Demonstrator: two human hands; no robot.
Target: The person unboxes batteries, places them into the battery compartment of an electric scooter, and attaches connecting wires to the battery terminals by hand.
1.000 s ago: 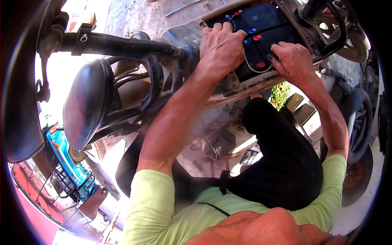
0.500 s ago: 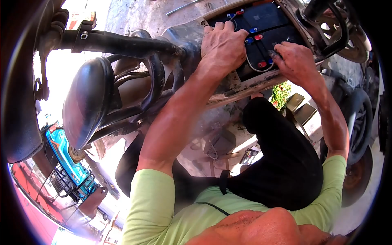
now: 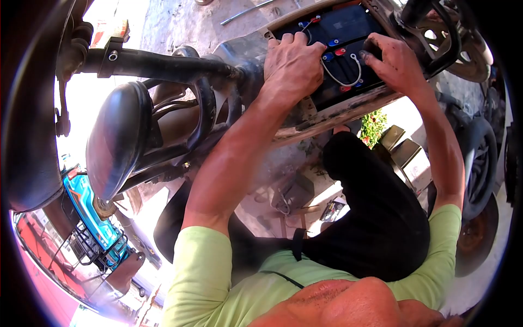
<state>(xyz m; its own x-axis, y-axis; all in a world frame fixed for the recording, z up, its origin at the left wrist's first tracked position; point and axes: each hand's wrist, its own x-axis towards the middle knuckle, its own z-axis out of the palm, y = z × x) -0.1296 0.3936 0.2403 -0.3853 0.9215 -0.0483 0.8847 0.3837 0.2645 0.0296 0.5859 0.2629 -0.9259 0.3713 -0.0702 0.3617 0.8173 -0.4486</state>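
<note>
Black batteries [image 3: 351,24] sit in a battery compartment [image 3: 365,98] with a worn rim, their terminals capped in red and blue. My left hand [image 3: 294,65] rests at the compartment's left end, fingers bent down; whatever lies under them is hidden. From beside its thumb a light grey wire [image 3: 360,71] curves over the near battery and ends in a ring terminal. My right hand [image 3: 396,64] is above the right part of that battery, with thumb and fingers curled close together. Anything between those fingertips is too small or hidden to name.
Black vehicle tubing [image 3: 163,64] and a rounded dark headlamp-like housing [image 3: 120,139] stand on the left. A metal rod [image 3: 248,12] lies on the ground beyond. Grey boxes [image 3: 406,151] are below right, near wheels [image 3: 479,163]. A blue vehicle [image 3: 90,204] stands lower left.
My right hand has moved up and slightly right, away from the near battery's terminals. The wire's ring end now shows, raised in a loop. My left hand has shifted slightly left.
</note>
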